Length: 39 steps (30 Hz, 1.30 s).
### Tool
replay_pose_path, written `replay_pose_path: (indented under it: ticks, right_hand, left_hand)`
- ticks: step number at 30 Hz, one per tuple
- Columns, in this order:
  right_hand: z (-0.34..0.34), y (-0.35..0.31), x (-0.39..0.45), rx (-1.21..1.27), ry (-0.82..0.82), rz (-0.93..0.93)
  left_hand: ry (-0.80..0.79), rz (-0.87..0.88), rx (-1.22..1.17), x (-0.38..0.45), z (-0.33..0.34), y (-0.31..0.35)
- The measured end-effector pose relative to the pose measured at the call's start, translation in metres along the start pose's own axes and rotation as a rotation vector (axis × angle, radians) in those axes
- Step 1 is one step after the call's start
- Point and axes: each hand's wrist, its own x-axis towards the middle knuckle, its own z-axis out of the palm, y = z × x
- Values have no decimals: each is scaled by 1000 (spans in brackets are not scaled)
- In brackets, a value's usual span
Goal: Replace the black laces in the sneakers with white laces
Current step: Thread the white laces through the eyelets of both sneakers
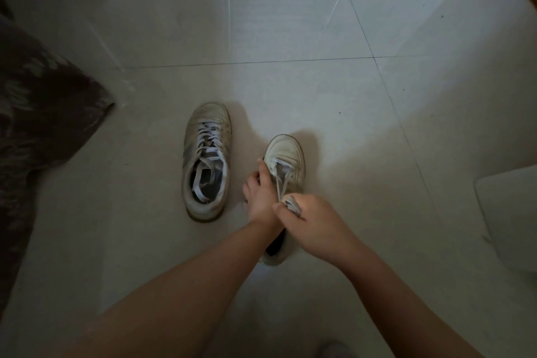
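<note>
The right shoe [286,166] is lying on the floor [319,90] with its long axis running from the toe, far from the person, back to the heel under the wrists. The white lace [281,180] is stretching along that same axis, from the eyelets near the toe back to the right hand [308,218], whose grip is clamped on the gathered lace ends just behind the tongue. The left hand [259,197] is lying nearer the eyelets, its fingers curling against the shoe's left side and seemingly steadying it. The left shoe [207,163], already laced white, is sitting just left of this shoe. Any pull should be running heelward.
</note>
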Motion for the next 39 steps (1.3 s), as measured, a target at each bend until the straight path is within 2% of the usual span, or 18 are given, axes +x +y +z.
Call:
replay_pose_path:
  ticks: [4, 7, 11, 14, 16, 20, 22, 24, 26, 28, 31, 33, 36, 39]
  right_hand:
    - [9, 4, -3, 22, -12, 10]
    - [6, 2, -4, 70, -12, 0]
    - [6, 5, -6, 237, 5, 54]
    - [7, 14, -9, 296, 65, 134]
    - [4, 22, -13, 278, 114, 185]
    - [-3, 32, -17, 575, 240, 320]
    - [-7, 36, -15, 650, 313, 354]
    - [-15, 40, -12, 741, 341, 383]
    - [-28, 41, -12, 1057, 295, 351]
    - [-46, 40, -13, 1427, 221, 277]
    - [-74, 47, -14, 1708, 74, 73]
    - [-81, 55, -11, 1762, 68, 11]
    - [-76, 63, -1, 1653, 278, 176]
    - [-55, 63, 6, 1508, 288, 325]
  left_hand:
    - [-27, -84, -13, 6, -2, 1]
    - [-46, -76, 150, 6, 0, -4]
    - [-47, -135, 13, 10, -4, 2]
    - [-41, 47, 198, 10, -9, -6]
    - [33, 203, 248, 6, -14, -16]
    - [171, 726, 391, 2, -17, -25]
    - [177, 847, 404, 3, -21, -21]
    - [163, 875, 469, 7, -26, -17]
    - [84, 873, 543, 10, -27, -15]
    - [28, 864, 603, 8, -29, -11]
    - [9, 812, 588, 7, -28, 1]
    - [-36, 804, 571, 6, -25, 4]
    - [-53, 873, 602, -6, -19, -1]
    - [-150, 888, 525, -18, -14, -2]
